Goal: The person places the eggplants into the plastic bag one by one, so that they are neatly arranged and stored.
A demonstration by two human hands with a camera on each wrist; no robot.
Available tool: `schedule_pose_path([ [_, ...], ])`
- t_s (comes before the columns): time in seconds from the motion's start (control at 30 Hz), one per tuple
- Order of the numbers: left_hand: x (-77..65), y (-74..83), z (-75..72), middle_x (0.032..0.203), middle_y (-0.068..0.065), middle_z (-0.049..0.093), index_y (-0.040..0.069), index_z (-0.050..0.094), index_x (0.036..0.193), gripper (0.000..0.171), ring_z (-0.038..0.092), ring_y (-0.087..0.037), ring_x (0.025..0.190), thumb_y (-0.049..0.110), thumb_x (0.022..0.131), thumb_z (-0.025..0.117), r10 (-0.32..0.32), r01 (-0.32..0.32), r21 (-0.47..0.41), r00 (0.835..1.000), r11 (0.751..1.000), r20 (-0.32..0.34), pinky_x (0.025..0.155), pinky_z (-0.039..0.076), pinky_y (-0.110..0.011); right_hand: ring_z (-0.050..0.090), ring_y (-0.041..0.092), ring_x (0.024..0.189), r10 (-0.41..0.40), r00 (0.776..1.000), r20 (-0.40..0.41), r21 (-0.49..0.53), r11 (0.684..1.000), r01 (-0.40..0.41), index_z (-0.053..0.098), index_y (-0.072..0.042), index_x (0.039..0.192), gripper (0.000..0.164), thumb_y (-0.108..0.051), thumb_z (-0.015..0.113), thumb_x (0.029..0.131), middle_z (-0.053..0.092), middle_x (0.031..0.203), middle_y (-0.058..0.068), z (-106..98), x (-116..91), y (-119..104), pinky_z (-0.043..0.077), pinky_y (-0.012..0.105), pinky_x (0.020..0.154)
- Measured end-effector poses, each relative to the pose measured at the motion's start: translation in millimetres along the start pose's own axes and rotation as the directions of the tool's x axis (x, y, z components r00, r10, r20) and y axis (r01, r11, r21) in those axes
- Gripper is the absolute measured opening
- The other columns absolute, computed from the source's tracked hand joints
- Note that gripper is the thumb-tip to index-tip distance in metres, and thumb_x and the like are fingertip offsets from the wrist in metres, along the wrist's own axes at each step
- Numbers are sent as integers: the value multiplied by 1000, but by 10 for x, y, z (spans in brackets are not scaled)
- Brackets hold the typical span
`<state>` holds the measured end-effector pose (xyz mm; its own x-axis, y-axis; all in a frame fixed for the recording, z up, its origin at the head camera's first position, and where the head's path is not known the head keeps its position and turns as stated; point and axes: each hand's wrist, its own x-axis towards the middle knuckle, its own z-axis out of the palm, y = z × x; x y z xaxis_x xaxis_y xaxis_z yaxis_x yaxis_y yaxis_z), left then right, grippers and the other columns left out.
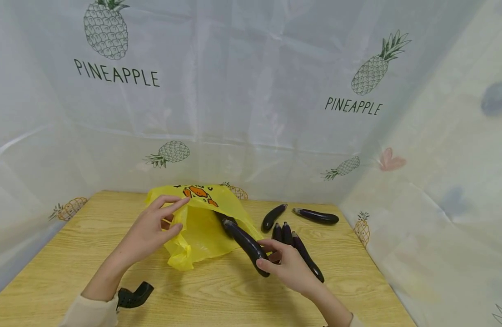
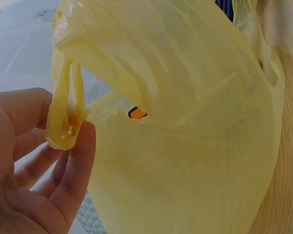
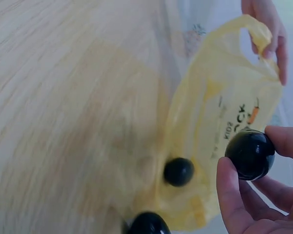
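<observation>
Below the left hand (image 1: 151, 227) there's a black object (image 1: 136, 296), partly hidden by the sleeve (image 1: 91, 311); that hand pinches the yellow bag (image 1: 206, 245) by its handle. Right of this grip, the bag covers much of an inner eggplant (image 1: 222, 217). The right hand (image 1: 290, 267) pinches the held eggplant (image 1: 247, 244), stem into the bag's mouth! Beyond those fingers, three eggplants (image 1: 309, 260), partly blocked; farther off, two more eggplants (image 1: 317, 216).

Pale wood-grain table (image 1: 218, 299), whitish pineapple-printed sheeting (image 1: 251, 113) behind it, dark lettering (image 1: 116, 74); pinkish heart-like print (image 1: 391, 160) on the right
</observation>
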<state>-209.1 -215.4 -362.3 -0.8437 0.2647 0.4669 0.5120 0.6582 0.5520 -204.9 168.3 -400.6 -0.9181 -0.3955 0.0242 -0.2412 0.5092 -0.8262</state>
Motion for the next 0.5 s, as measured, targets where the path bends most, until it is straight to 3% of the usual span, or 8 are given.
schedule_pose_path([
  [0.23, -5, 6, -10, 150, -10, 51, 15, 53, 159, 65, 62, -10, 91, 6, 98, 74, 2, -2, 11, 1000, 1000, -5, 77, 58, -29, 72, 27, 101, -20, 1000, 14, 38, 999, 20, 65, -15, 146, 52, -33, 77, 99, 71, 126, 8, 272, 187, 41, 59, 34, 74],
  [0.5, 2, 23, -10, 149, -10, 51, 16, 53, 159, 66, 62, -10, 90, 6, 97, 74, 10, -10, 9, 1000, 1000, -9, 75, 58, -29, 72, 27, 103, 6, 999, -46, 27, 1000, -4, 65, -15, 146, 52, -32, 77, 98, 69, 126, 11, 521, 445, 43, 62, 40, 78],
])
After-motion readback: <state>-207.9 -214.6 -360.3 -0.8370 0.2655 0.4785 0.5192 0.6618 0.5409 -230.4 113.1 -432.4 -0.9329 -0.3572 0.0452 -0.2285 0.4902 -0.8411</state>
